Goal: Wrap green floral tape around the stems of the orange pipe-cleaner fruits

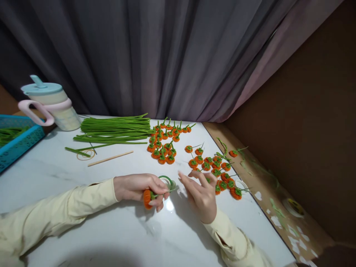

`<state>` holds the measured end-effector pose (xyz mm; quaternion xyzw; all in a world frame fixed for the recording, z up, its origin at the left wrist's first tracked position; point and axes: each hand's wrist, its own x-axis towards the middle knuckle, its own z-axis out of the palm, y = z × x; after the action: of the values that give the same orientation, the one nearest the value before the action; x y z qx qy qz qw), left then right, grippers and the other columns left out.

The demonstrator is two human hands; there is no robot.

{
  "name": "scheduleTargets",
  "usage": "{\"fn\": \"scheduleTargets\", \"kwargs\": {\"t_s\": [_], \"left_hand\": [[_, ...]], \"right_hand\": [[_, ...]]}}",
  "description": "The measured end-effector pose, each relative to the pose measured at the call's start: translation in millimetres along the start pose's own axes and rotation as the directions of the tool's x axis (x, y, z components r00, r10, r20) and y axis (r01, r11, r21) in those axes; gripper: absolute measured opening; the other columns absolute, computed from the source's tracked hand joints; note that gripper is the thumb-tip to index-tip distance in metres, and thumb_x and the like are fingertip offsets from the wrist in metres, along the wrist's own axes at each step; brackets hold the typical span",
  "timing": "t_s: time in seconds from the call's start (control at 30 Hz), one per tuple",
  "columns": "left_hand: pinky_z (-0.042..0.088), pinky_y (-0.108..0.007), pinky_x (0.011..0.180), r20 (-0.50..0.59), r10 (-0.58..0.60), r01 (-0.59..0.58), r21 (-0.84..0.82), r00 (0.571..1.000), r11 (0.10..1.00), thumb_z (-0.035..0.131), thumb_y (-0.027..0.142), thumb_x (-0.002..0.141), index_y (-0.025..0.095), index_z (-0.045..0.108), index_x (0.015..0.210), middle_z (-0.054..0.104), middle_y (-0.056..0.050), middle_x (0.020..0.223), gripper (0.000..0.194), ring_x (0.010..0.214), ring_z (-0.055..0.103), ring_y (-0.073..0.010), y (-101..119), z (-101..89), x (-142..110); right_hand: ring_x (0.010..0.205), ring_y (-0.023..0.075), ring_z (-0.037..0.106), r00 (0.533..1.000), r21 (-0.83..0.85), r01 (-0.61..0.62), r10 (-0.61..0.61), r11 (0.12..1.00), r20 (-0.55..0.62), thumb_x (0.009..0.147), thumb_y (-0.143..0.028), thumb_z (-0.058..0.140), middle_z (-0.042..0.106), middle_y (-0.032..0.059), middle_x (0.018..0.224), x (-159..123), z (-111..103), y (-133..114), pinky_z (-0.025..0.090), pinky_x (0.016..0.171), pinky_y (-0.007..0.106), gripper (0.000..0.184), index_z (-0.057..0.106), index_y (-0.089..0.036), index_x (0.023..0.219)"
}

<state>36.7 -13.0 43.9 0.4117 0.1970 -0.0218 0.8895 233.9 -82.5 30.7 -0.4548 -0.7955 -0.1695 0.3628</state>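
My left hand is closed around the stem of a small fuzzy orange pumpkin with a green top. A narrow roll of green tape shows just behind that hand's fingertips, a short length of it close to the stem; whether the fingers also hold the roll I cannot tell. To the right, my right hand hovers above the table with fingers apart, and I see nothing between them. Several finished pumpkins with green tops and thin wire stems lie just beyond it, partly covered by its fingers.
Green pipe cleaners lie in a pile at the back, beside more pumpkins. A wooden stick and a rubber band are nearer. At left stand a handled tumbler and a blue basket. Tape and paper scraps lie right.
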Motion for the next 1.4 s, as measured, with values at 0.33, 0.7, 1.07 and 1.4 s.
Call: {"fn": "scheduleTargets", "kwargs": {"t_s": [0.33,0.7,1.07,1.4], "left_hand": [[0.041,-0.026,0.073,-0.114,0.177,-0.117,0.403,0.978,0.908,0.059,0.038,0.082,0.015,0.055,0.074,0.067,-0.004,0.062,0.025,0.081,0.060,-0.0178,14,8.2,3],[0.044,-0.027,0.078,-0.189,0.800,-0.191,0.916,0.570,0.352,0.066,0.040,0.069,0.016,0.066,0.074,0.069,-0.006,0.091,0.025,0.090,0.061,-0.0208,95,26.8,91],[0.048,-0.035,0.079,-0.287,0.744,0.067,0.948,0.604,0.312,0.060,0.039,0.083,0.010,0.065,0.091,0.065,-0.005,0.088,0.031,0.085,0.061,-0.0209,141,24.5,201],[0.051,-0.040,0.082,-0.348,0.656,0.256,0.937,0.670,0.236,0.053,0.031,0.090,0.013,0.054,0.113,0.056,-0.008,0.114,0.029,0.098,0.057,-0.0222,140,20.1,229]], "right_hand": [[0.118,0.0223,0.051,0.902,0.216,-0.418,0.431,0.882,-0.014,0.091,-0.008,0.038,0.058,0.0131,0.121,-27,-84,-33,0.044,0.092,0.037,0.066,0.004,-0.016,0.146],[0.094,0.0217,0.057,0.956,0.363,-0.292,0.271,0.885,0.109,0.083,0.000,0.037,0.063,0.0111,0.103,-96,-47,-36,0.049,0.078,0.038,0.056,0.035,-0.018,0.136],[0.079,0.0200,0.055,0.960,0.326,-0.281,0.262,0.903,0.102,0.081,-0.007,0.041,0.063,0.0103,0.086,-97,-54,-36,0.048,0.069,0.032,0.033,0.058,-0.015,0.108],[0.079,0.0189,0.055,0.954,0.320,-0.293,0.256,0.901,0.154,0.083,-0.010,0.038,0.063,0.0084,0.086,-96,-49,-40,0.046,0.068,0.030,0.030,0.058,-0.017,0.103]]}}
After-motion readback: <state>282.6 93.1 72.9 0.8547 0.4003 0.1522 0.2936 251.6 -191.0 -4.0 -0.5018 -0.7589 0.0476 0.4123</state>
